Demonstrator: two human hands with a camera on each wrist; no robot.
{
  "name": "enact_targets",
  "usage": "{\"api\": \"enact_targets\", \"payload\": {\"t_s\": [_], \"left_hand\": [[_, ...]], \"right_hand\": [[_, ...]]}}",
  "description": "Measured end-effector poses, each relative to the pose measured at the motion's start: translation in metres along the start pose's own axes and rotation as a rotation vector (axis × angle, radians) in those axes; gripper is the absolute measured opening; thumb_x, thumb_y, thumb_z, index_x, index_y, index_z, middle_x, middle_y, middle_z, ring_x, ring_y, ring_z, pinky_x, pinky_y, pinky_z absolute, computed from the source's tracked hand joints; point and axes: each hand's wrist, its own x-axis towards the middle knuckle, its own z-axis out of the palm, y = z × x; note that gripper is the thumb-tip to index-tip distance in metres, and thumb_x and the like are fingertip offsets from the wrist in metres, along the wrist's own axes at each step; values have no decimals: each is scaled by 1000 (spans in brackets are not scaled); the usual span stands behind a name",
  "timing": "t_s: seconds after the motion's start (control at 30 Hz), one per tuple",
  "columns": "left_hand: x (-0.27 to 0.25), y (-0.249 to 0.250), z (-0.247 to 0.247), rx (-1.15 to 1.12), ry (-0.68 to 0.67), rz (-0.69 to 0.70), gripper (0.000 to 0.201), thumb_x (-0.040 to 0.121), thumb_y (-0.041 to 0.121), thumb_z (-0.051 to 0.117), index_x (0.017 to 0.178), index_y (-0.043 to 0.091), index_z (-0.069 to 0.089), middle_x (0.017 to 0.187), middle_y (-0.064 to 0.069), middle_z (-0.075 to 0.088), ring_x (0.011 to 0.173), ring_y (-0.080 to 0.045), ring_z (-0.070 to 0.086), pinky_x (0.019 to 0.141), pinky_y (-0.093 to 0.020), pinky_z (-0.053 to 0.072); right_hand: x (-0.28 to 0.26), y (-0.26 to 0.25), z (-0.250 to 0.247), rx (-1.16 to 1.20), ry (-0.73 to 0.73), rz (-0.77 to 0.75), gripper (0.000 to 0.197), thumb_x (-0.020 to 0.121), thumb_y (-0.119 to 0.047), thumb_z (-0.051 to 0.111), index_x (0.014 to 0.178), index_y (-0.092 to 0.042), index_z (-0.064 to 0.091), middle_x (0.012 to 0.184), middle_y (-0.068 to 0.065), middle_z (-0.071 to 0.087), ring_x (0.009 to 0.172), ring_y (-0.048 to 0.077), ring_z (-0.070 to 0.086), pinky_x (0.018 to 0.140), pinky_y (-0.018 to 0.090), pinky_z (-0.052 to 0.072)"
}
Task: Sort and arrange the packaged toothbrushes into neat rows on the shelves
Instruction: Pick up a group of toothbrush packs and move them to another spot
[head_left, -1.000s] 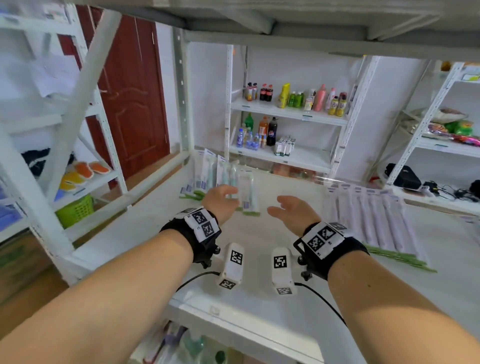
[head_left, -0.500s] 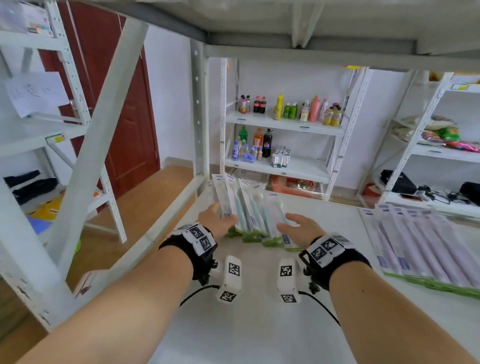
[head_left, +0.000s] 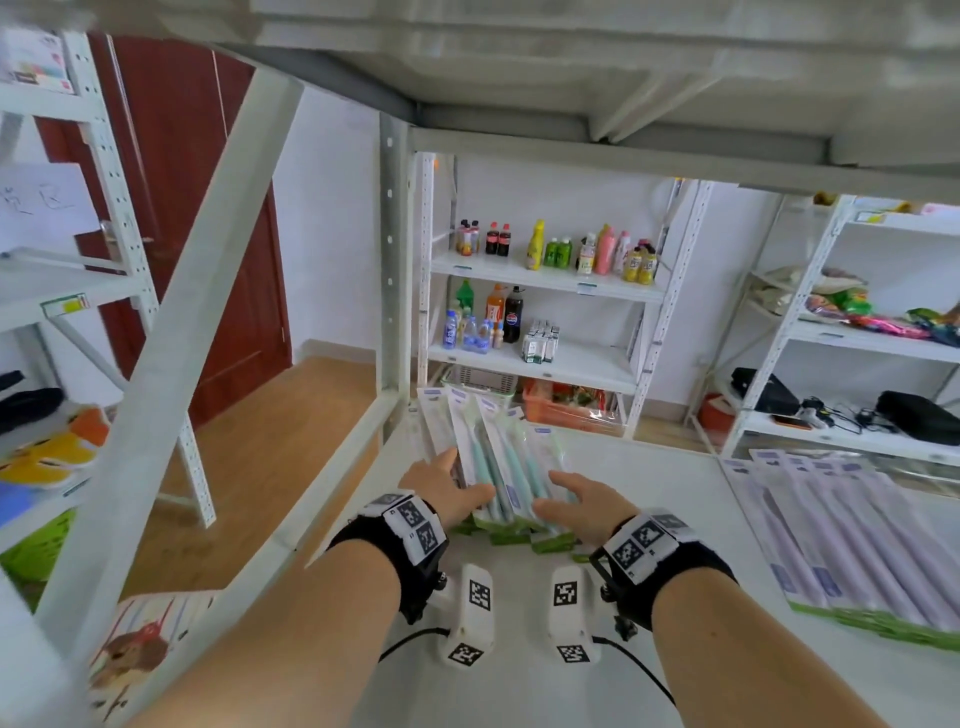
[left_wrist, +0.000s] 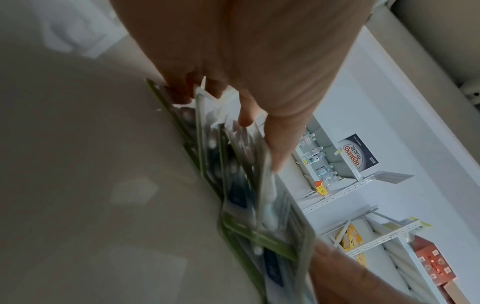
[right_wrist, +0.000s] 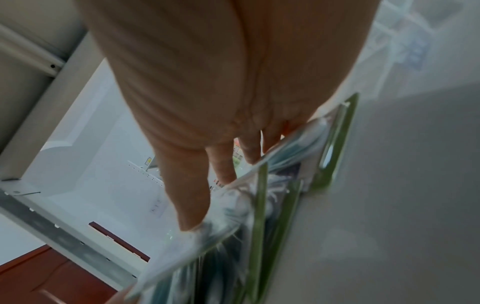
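Drink bottles (head_left: 556, 252) beside red door (head_left: 218, 234)

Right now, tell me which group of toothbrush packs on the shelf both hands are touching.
The teal-brush packs fanned out by the left corner post, between the left hand and right hand. The lilac-brush packs lie untouched in a row to the right.

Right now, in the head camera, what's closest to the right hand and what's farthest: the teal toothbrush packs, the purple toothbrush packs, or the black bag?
1. Teal toothbrush packs: under the right hand.
2. Purple toothbrush packs: same shelf, off right.
3. Black bag: far right rack.
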Motion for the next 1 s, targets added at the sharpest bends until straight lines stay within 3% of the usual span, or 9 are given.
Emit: {"api": "enact_targets", "payload": {"t_s": [0.1,0.23,0.33,0.4,0.47,0.6,0.73,0.87,1.0], "left_hand": [[-4,0,-3,-46,-13,21,81,79,54,62,146,23,29,132,-6,54,114,-24,55,99,-37,46],[-18,-5,-7,-83,-16,28,80,81,47,64,147,20,28,133,-6,53,116,-23,54,100,-38,45],[-31,-9,-10,-101,-14,34,76,82,43,64,145,19,31,127,-6,57,111,-23,56,97,-38,46],[-41,-12,-12,-128,-10,35,73,82,40,65,144,20,33,122,-6,59,107,-23,58,95,-38,48],[-51,-17,-14,-154,-11,32,73,82,38,66,144,19,33,122,-6,59,106,-23,59,95,-39,48],[-73,-26,-19,-184,-17,16,73,81,38,67,143,20,34,123,-5,59,104,-22,61,94,-39,49],[-93,-34,-23,-178,-23,-4,73,79,37,68,143,23,34,123,-3,59,101,-20,61,89,-35,51],[-113,-39,-26,-172,-30,6,66,80,34,67,139,27,38,111,9,56,76,3,54,54,-5,36],[-127,-42,-28,-209,-23,4,61,81,28,68,136,25,42,102,11,58,73,5,55,51,-4,37]], "right_hand": [[-2,-1,1,47,7,4,70,82,-45,66,142,-20,38,146,5,40,131,21,41,95,24,31],[-10,-7,6,53,-4,8,71,79,-45,69,140,-23,39,143,4,43,123,18,47,83,19,37],[-20,-11,11,69,-16,-5,71,79,-44,70,139,-23,39,141,3,45,104,9,48,59,5,35],[-28,-15,15,99,-19,-11,69,79,-41,71,139,-22,41,139,2,47,101,8,47,49,3,35],[-38,-18,19,100,-22,-24,70,79,-40,71,139,-21,40,141,1,45,113,12,48,55,4,37],[-56,-25,28,77,-36,-46,74,79,-42,71,141,-19,39,144,2,42,128,17,43,87,18,33],[-72,-29,34,65,-49,-64,69,79,-40,72,138,-17,44,141,1,46,125,15,45,90,19,31],[-86,-30,40,26,-59,-76,55,81,-35,70,130,-19,53,136,-1,51,121,14,47,90,20,31],[-97,-32,43,-10,-49,-86,50,82,-35,69,127,-19,56,132,-1,54,118,13,49,89,20,34]]}}
